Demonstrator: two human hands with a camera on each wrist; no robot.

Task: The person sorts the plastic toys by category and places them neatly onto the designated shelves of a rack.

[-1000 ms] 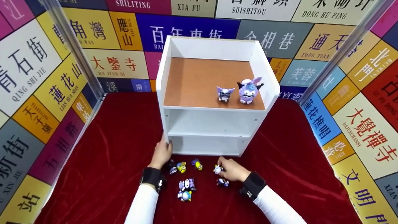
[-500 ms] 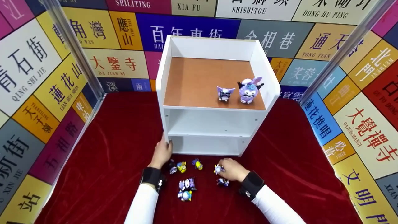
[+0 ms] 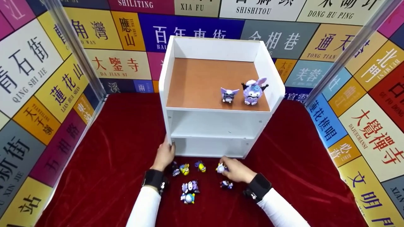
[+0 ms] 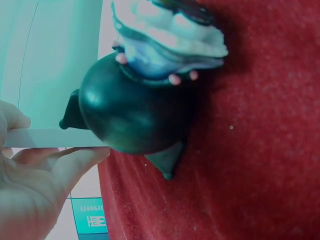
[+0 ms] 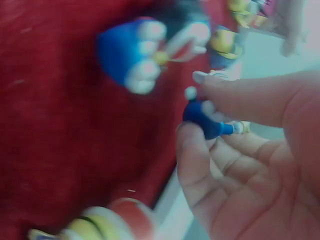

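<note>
My left hand (image 3: 164, 156) grips the lower left side panel (image 4: 55, 138) of a small white shelf unit (image 3: 211, 124), thumb on one face and fingers on the other. Right beside it, a figurine with a round black head (image 4: 137, 107) lies on the cloth. With thumb and fingers, my right hand (image 3: 238, 171) pinches a small toy figurine (image 3: 220, 168) just in front of the shelf's bottom edge. Its blue part (image 5: 197, 119) shows between the fingertips in the right wrist view; the rest is largely hidden. A dark blue and white figurine (image 3: 226, 184) lies nearer me.
Yellow figurines (image 3: 184, 169) lie between the hands. A purple-black figurine (image 3: 190, 186) and a blue-yellow one (image 3: 188, 198) lie closer to me. Two purple figurines, one small (image 3: 228, 95) and one larger (image 3: 252, 94), stand on the brown top shelf. Red velvet (image 3: 126, 132) covers the table.
My right hand has shifted slightly toward the shelf with the pinched figurine, away from the dark blue one. My left hand stays on the panel.
</note>
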